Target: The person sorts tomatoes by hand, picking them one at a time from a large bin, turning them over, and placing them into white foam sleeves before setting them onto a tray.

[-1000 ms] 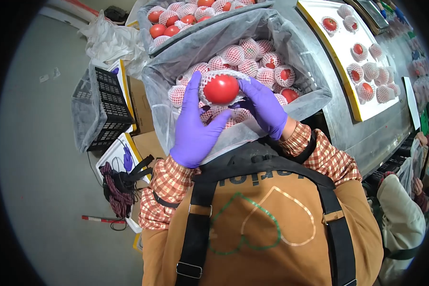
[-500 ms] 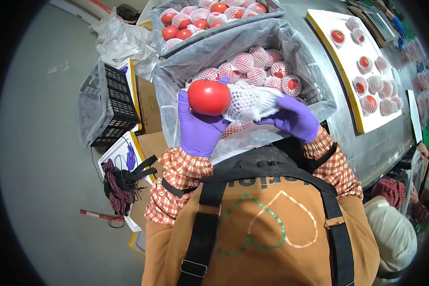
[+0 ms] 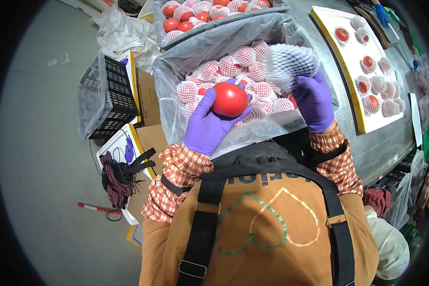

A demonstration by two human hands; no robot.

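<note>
A bare red tomato (image 3: 230, 100) rests in my left hand (image 3: 206, 125), its purple-gloved fingers curled around the underside. Pinched in my right hand (image 3: 315, 101), also gloved in purple, is a white foam net sleeve (image 3: 291, 66), raised to the right of the tomato and apart from it. Below both hands stands a crate lined with translucent plastic (image 3: 176, 71), holding many tomatoes in foam nets (image 3: 209, 70). Some of its contents are hidden behind my left hand and the tomato.
Behind it is another lined crate of netted tomatoes (image 3: 202, 18). A white tray with yellow edges (image 3: 329, 28) holds netted tomatoes on the metal table (image 3: 352, 148). At left are a black crate (image 3: 121, 90) and a cardboard box (image 3: 148, 97). A person (image 3: 388, 245) is at lower right.
My right hand has lifted the foam net away from the tomato, up and to the right. My left hand has shifted slightly right with the tomato.
</note>
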